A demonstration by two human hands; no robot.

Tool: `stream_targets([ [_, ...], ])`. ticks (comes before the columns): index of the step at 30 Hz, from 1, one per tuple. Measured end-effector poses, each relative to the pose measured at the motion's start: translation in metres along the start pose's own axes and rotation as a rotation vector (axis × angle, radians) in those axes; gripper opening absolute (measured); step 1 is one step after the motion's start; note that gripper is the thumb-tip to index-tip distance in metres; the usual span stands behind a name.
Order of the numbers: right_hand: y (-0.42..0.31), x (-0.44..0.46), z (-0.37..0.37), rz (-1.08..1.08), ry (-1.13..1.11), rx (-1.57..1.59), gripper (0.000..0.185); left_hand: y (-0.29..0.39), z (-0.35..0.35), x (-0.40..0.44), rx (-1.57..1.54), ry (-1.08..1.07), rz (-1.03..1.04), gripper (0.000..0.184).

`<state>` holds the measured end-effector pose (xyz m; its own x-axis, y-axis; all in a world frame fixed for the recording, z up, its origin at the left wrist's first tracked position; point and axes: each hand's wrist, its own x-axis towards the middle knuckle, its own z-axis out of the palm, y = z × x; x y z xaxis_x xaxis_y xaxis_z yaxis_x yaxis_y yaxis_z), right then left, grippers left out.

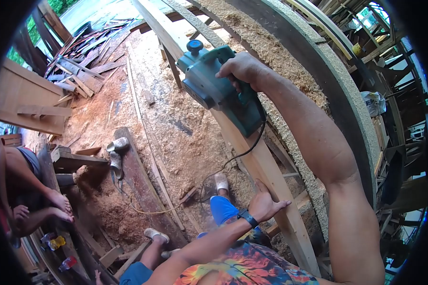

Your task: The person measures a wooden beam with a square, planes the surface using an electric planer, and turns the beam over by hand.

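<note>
My right hand [245, 71] is closed round the rear handle of a green electric hand planer [214, 85], which has a black and blue front knob. The planer rests on a long pale wooden plank [295, 228] running from upper left to lower right. A dark power cord [245, 153] leaves the planer and hangs down to the left. My left hand [265, 203], with a dark watch on its wrist, lies on the nearer part of the plank. Its thumb is stretched across the wood and a finger points along it; the remaining fingers are partly hidden.
Wood shavings [176, 147] cover the ground. A large dark curved beam [337, 90] heaped with shavings runs along the right. At left a person's bare foot [59, 202] shows. Empty clogs [117, 145] sit near a dark board [147, 190]. Scrap wood [88, 61] is piled beyond.
</note>
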<state>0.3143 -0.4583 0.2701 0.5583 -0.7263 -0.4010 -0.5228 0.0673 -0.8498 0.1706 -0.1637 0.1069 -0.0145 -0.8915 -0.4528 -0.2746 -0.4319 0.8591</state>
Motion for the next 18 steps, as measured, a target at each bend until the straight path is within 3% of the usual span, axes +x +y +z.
stream_targets([
  [18,-0.04,0.061,0.012,0.014,0.003,0.039,0.025,-0.007,0.009,-0.002,0.1,0.015,-0.023,0.137],
])
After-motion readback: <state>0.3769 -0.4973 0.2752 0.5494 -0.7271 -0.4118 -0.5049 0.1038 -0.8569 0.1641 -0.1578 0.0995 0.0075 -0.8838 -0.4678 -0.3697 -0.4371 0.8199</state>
